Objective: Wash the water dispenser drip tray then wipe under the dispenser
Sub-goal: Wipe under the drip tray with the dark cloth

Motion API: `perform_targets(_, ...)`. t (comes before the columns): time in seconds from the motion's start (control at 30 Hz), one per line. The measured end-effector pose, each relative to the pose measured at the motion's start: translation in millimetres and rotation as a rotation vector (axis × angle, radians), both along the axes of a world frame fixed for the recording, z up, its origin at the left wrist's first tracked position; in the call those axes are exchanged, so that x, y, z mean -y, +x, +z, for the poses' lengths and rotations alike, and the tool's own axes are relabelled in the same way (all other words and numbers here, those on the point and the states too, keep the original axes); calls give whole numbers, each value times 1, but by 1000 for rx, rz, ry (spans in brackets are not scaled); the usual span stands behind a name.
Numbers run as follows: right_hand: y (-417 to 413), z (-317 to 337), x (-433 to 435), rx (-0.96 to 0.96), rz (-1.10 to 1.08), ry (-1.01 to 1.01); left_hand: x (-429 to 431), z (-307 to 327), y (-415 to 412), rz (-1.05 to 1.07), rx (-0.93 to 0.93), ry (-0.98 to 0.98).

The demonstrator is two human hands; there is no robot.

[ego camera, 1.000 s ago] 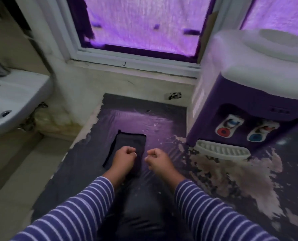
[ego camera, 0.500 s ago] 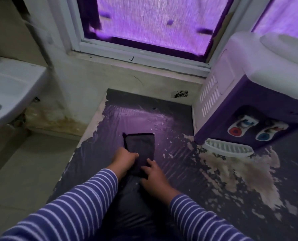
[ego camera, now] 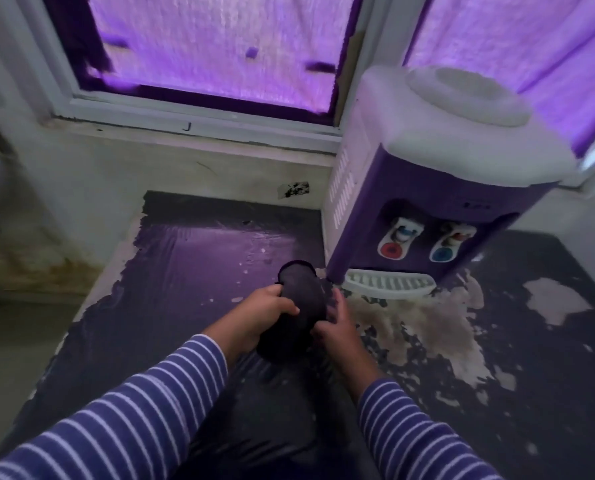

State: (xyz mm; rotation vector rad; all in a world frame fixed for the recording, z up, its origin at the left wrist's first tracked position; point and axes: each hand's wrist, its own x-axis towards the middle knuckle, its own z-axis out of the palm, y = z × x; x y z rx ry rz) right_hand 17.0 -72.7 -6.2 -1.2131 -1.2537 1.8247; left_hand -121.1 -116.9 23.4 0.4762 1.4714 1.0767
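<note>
Cloth [ego camera: 299,299] is squeezed in the left hand [ego camera: 265,315] and right hand [ego camera: 339,329], and the drip tray [ego camera: 388,284] looks light and hard, best grabbed by its front edge.

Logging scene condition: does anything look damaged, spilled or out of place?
Yes. The dark counter covering is badly peeled, with pale bare patches in front of the drip tray and water dispenser. The wall left of the counter carries brown stains. The left hand and right hand grip a dark cloth.
</note>
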Motion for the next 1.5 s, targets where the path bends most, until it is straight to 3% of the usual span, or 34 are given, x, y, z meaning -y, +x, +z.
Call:
perform_targets(0.13,49,3,-34,0,32,-51,-31,6,46,-14,38,10)
perform_targets(0.43,147,4,-87,391,-29,92,-101,-21,121,159,35,-7)
perform_targets(0.57,171,3,-96,249,-69,-29,-115,-29,140,196,-3,-3)
perform_targets(0.7,189,2,-105,199,-209,30,-120,-33,136,220,-15,-76)
perform_targets(0.8,197,1,-117,263,-327,81,-125,-36,122,284,27,-112)
perform_targets(0.97,201,9,-141,375,-450,103,-142,-47,106,373,-90,-155)
perform_targets(1.2,169,3,-160,333,-324,-12,-153,-52,103,414,56,-212)
perform_targets(1.4,140,-2,-146,526,-274,4,-154,-48,100,418,126,-195)
perform_targets(1.5,130,-8,-130,533,-169,51,-154,-47,99,424,159,-199)
